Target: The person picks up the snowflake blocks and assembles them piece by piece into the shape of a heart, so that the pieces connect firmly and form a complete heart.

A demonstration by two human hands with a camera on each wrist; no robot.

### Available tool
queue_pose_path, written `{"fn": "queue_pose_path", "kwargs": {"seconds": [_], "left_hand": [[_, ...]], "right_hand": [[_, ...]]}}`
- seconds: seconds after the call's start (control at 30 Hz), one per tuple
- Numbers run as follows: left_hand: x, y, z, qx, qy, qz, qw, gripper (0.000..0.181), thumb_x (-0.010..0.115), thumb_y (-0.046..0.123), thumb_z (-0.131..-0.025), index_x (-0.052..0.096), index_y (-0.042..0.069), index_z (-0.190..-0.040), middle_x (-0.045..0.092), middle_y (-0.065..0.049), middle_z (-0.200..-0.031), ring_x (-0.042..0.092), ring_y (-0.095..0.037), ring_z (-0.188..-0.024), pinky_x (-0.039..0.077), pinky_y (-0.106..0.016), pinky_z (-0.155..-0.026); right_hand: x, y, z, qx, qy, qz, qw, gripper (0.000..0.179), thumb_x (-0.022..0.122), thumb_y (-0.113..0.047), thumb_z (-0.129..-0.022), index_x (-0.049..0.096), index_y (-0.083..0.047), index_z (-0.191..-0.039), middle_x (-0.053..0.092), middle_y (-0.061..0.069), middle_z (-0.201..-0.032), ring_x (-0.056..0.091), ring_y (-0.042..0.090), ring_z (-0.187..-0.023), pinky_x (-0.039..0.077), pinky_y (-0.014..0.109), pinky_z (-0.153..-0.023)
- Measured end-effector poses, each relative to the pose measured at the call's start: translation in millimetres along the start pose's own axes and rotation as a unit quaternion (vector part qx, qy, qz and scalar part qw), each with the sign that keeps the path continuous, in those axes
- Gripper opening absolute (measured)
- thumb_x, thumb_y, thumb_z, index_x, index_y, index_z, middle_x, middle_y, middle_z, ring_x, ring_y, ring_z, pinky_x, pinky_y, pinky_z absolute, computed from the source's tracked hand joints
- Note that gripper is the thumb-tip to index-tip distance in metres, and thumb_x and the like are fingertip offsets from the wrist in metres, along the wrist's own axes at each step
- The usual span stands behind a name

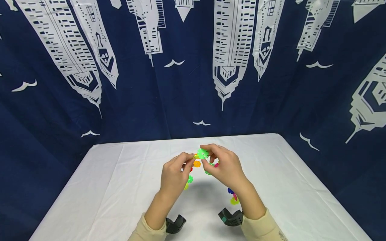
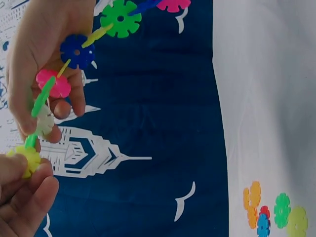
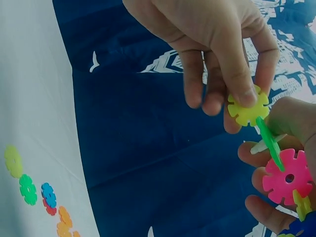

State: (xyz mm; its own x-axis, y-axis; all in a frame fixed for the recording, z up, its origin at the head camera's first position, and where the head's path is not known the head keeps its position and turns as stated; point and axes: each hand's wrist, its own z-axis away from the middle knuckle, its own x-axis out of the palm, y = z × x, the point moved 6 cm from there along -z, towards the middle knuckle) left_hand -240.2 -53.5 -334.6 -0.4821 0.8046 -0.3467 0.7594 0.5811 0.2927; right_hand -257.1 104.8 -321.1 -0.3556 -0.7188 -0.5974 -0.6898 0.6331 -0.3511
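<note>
My left hand (image 1: 175, 174) pinches a yellow flower-shaped disc (image 3: 247, 106) between thumb and fingertips. Across from it, my right hand (image 1: 224, 164) grips a linked chain of such discs near its end, thumb and forefinger around a green disc (image 1: 203, 153). A white disc (image 2: 45, 123) shows partly between the right fingers. From there the chain runs through a pink disc (image 2: 54, 84), a dark blue disc (image 2: 77, 51) and another green disc (image 2: 121, 19). The yellow disc touches a green one edge-on; fingers partly hide how far they are joined.
Loose discs lie on the white-covered table (image 1: 120, 187) beyond and beside the left hand: an orange disc (image 1: 197, 164), a green disc (image 2: 282, 210) and a yellow-green disc (image 2: 297, 221) among several. A navy patterned curtain (image 1: 181, 83) hangs behind the table.
</note>
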Motion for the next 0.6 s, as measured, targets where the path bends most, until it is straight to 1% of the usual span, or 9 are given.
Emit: {"fn": "queue_pose_path", "kwargs": {"seconds": [0.13, 0.27, 0.33, 0.47, 0.6], "left_hand": [[-0.5, 3.2, 0.1, 0.000, 0.009, -0.011, 0.9999, 0.018, 0.080, -0.004, -0.078, 0.069, 0.005, -0.089, 0.076, -0.006, -0.080, 0.060, -0.009, -0.058, 0.050, -0.014, -0.055], [-1.7, 4.9, 0.0, -0.001, 0.017, -0.011, 0.9998, 0.018, 0.080, -0.005, -0.078, 0.068, 0.005, -0.087, 0.077, -0.006, -0.085, 0.067, -0.011, -0.063, 0.053, -0.016, -0.057], [-2.5, 6.0, 0.1, 0.005, 0.021, -0.014, 0.9997, 0.019, 0.080, -0.006, -0.077, 0.067, 0.005, -0.086, 0.078, -0.006, -0.086, 0.069, -0.013, -0.066, 0.055, -0.017, -0.058], [-2.9, 8.3, 0.3, 0.023, 0.024, -0.028, 0.9990, 0.021, 0.081, -0.007, -0.076, 0.066, 0.006, -0.084, 0.078, -0.005, -0.085, 0.070, -0.014, -0.067, 0.055, -0.019, -0.058], [-2.6, 8.2, 0.9, 0.028, 0.026, -0.035, 0.9987, 0.021, 0.081, -0.007, -0.075, 0.066, 0.005, -0.084, 0.078, -0.005, -0.085, 0.070, -0.013, -0.067, 0.056, -0.019, -0.058]], "right_hand": [[2, -3, 0.5, -0.003, 0.012, 0.008, 0.9999, 0.039, 0.080, -0.011, -0.077, 0.069, -0.011, -0.114, 0.067, -0.004, -0.078, 0.058, 0.006, -0.067, 0.046, 0.019, -0.057], [3, -5, 0.6, -0.009, 0.024, 0.006, 0.9997, 0.038, 0.079, -0.010, -0.077, 0.069, -0.010, -0.113, 0.069, -0.003, -0.078, 0.059, 0.007, -0.066, 0.047, 0.020, -0.057], [4, -6, 0.4, -0.010, 0.028, 0.003, 0.9995, 0.038, 0.079, -0.009, -0.076, 0.069, -0.010, -0.113, 0.070, -0.002, -0.078, 0.059, 0.007, -0.066, 0.047, 0.020, -0.057], [4, -10, 0.1, -0.010, 0.031, 0.006, 0.9995, 0.038, 0.079, -0.010, -0.075, 0.069, -0.010, -0.112, 0.069, -0.003, -0.077, 0.059, 0.006, -0.065, 0.046, 0.020, -0.056], [5, -12, -0.2, -0.008, 0.025, 0.010, 0.9996, 0.038, 0.079, -0.011, -0.076, 0.069, -0.010, -0.112, 0.068, -0.003, -0.077, 0.059, 0.007, -0.065, 0.046, 0.019, -0.056]]}}
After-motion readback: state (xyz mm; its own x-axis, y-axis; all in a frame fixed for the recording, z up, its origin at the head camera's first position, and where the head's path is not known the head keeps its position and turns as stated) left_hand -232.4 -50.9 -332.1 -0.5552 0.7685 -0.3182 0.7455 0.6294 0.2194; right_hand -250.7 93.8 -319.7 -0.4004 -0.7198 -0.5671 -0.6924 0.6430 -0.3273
